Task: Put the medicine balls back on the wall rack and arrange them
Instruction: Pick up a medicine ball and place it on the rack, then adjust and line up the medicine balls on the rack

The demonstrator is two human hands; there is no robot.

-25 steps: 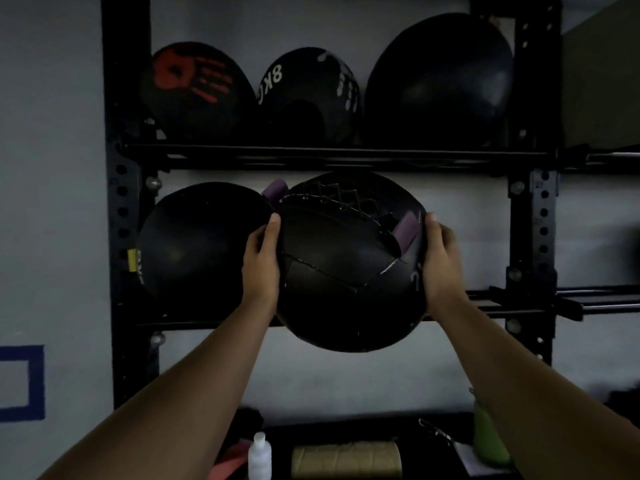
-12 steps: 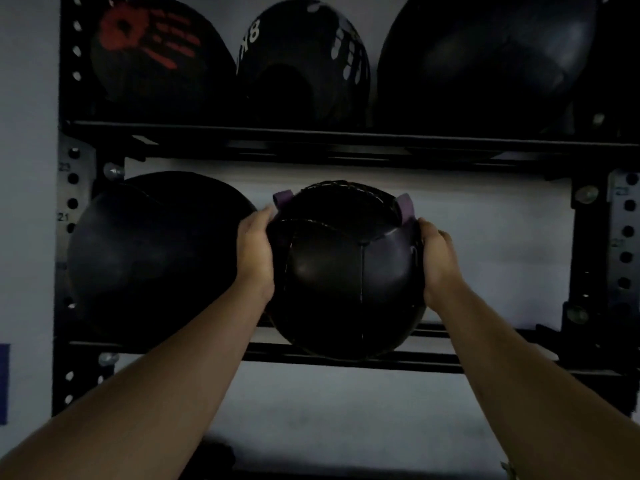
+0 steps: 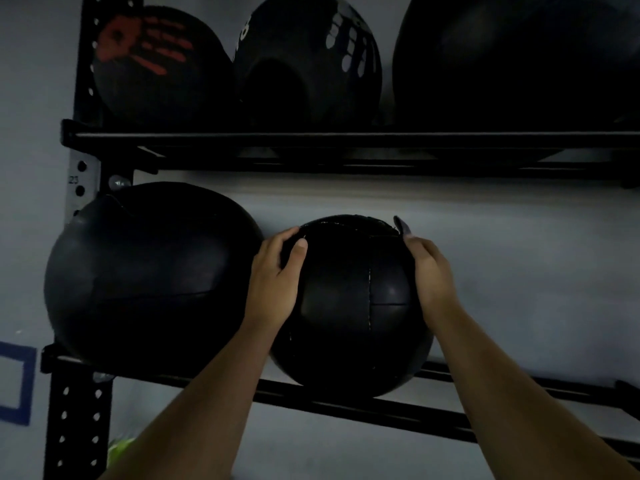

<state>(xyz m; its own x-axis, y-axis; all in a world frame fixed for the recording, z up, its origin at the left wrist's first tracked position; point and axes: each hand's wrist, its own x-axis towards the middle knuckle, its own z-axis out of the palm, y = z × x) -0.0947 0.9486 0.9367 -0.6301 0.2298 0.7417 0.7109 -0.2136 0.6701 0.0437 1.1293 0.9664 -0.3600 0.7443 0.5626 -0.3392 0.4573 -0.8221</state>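
Observation:
A black stitched medicine ball (image 3: 353, 306) with a purple tab at its top right rests on the lower rails (image 3: 346, 403) of the black wall rack. My left hand (image 3: 273, 278) grips its left side, thumb over the front. My right hand (image 3: 431, 275) presses on its right side. A larger black ball (image 3: 149, 271) sits on the same shelf, touching my left hand's back. On the upper shelf (image 3: 346, 140) stand a ball with a red handprint (image 3: 156, 64), one with a white handprint (image 3: 308, 60) and a big plain black ball (image 3: 512, 64).
The rack's left upright (image 3: 76, 410) has rows of holes. To the right of the held ball the lower shelf runs on bare against the pale wall (image 3: 519, 271). A blue taped square (image 3: 17, 382) marks the wall at the left. Something green (image 3: 119, 448) shows low down.
The ball has moved forward and down onto the lower rails and rolled, its laced top turning away. My hands shifted higher on its sides. The view came closer to the rack.

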